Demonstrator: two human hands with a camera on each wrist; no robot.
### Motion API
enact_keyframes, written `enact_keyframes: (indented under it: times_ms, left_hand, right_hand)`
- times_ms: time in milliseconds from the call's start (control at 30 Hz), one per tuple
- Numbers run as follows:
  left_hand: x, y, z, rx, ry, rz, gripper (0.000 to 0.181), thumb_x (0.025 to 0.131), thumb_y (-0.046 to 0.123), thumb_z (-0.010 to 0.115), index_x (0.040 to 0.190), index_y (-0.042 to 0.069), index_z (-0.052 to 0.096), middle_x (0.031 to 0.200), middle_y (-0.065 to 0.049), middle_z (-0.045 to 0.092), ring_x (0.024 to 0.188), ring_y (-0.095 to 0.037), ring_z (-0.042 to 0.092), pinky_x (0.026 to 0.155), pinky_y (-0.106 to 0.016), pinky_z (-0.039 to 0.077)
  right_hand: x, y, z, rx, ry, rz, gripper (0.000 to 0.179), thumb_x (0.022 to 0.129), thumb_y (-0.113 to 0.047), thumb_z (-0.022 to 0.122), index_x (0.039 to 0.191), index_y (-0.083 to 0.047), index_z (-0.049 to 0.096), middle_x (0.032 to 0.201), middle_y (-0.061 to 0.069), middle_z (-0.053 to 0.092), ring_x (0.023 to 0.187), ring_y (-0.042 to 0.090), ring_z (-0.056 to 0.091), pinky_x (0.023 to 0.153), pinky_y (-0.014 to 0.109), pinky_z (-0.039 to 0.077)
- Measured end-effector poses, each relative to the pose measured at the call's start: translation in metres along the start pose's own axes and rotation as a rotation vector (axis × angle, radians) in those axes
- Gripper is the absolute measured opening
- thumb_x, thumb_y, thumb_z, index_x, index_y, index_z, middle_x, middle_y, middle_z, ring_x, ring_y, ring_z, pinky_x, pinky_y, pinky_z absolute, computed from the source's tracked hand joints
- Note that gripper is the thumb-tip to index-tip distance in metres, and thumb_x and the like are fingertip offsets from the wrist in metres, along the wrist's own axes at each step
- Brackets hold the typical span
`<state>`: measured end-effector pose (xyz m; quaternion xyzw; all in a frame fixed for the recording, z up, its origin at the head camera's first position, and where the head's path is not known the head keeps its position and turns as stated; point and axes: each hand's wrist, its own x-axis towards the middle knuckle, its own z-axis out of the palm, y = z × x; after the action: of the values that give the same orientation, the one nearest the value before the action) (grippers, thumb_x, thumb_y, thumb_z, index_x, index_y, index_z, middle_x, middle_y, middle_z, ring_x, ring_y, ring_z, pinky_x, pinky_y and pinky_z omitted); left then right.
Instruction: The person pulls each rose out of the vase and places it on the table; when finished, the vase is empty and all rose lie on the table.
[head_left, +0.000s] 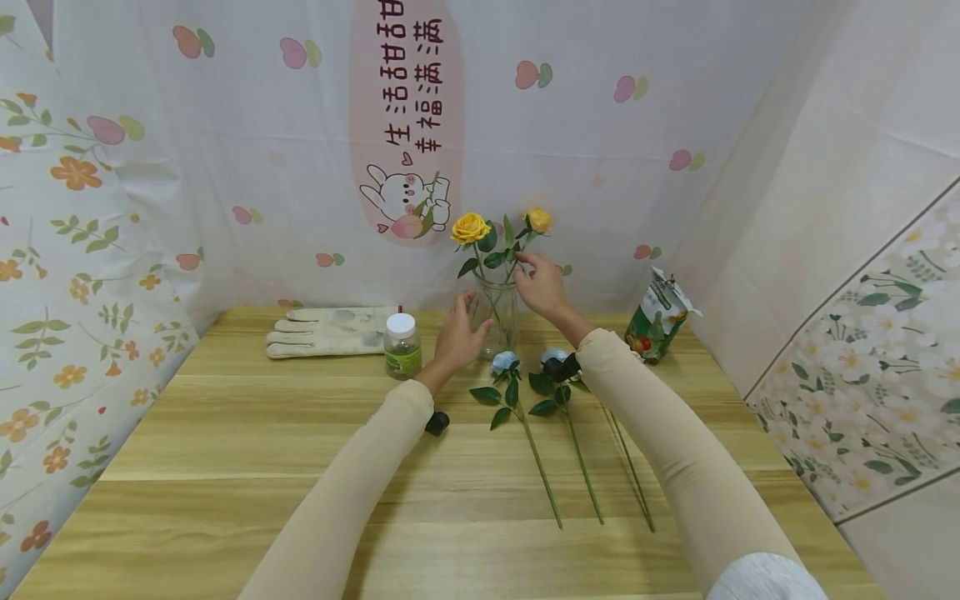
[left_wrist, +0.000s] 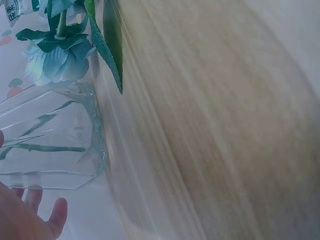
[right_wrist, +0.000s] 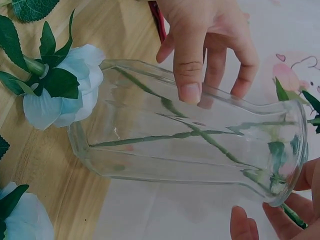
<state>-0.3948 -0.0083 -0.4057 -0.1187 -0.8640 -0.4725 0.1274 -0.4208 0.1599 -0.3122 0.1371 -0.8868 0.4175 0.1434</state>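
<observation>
A clear glass vase (head_left: 506, 302) stands upright at the back of the table with a full yellow rose (head_left: 470, 227) and a smaller yellow rose (head_left: 538, 220) in it; their stems cross inside. My right hand (head_left: 542, 287) pinches the smaller rose's stem just above the vase rim. At the vase's left side my left hand (head_left: 459, 333) has its thumb and fingers spread, the thumb (right_wrist: 190, 90) in front of the glass. Whether it touches the glass is hard to tell. Blue roses (head_left: 505, 362) lie in front of the vase, stems toward me; my right forearm partly hides them.
Left of the vase are a white-lidded jar (head_left: 402, 348) with green contents and a pair of pale gloves (head_left: 322, 332). A green and white packet (head_left: 658, 317) stands at the right. Behind the table (head_left: 225, 467) hangs a printed cloth (head_left: 300, 167).
</observation>
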Motion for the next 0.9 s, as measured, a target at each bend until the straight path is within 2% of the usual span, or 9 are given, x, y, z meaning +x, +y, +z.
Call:
enact_keyframes:
  times_ms: [167,300,467,633,900]
  left_hand:
    - [0.000,0.000,0.001,-0.008,0.009,0.005,0.063,0.098,0.026,0.065,0.148,0.007,0.032,0.150,-0.011,0.043,0.135,-0.029,0.044,0.102,-0.051,0.044]
    - [0.000,0.001,0.001,-0.005,0.015,0.012,0.062,0.098,0.027,0.065,0.147,0.007,0.033,0.149,-0.012,0.043,0.135,-0.030,0.044,0.101,-0.051,0.044]
    - [0.000,0.002,0.000,-0.001,0.015,0.014,0.061,0.098,0.027,0.065,0.146,0.009,0.033,0.150,-0.011,0.043,0.135,-0.029,0.044,0.102,-0.051,0.044]
    - [0.000,0.003,0.000,-0.013,0.016,0.011,0.063,0.097,0.027,0.066,0.147,0.006,0.034,0.150,-0.011,0.043,0.135,-0.029,0.044,0.102,-0.051,0.044]
    - [-0.001,0.003,-0.001,0.000,0.000,0.004,0.064,0.099,0.035,0.062,0.148,0.008,0.032,0.152,-0.009,0.041,0.137,-0.027,0.043,0.102,-0.050,0.044]
  right_hand:
    - [-0.001,-0.001,-0.001,0.041,0.035,0.010,0.042,0.099,-0.013,0.053,0.139,-0.002,0.055,0.142,0.016,0.053,0.122,0.042,0.053,0.096,0.052,0.048]
    - [-0.002,-0.003,-0.001,0.098,0.097,0.058,0.040,0.097,-0.012,0.055,0.136,-0.004,0.059,0.138,0.012,0.057,0.120,0.033,0.053,0.086,0.045,0.051]
    - [-0.001,-0.006,-0.001,0.180,0.228,0.095,0.035,0.093,-0.006,0.057,0.127,-0.003,0.065,0.127,0.011,0.064,0.110,0.027,0.060,0.074,0.034,0.051]
    - [0.000,-0.008,-0.005,0.240,0.341,0.079,0.031,0.089,-0.003,0.057,0.118,-0.001,0.070,0.118,0.013,0.068,0.098,0.028,0.065,0.070,0.029,0.051]
    - [-0.001,-0.005,-0.011,0.288,0.409,0.090,0.026,0.091,-0.004,0.062,0.116,-0.002,0.071,0.116,0.011,0.069,0.096,0.026,0.069,0.068,0.026,0.052]
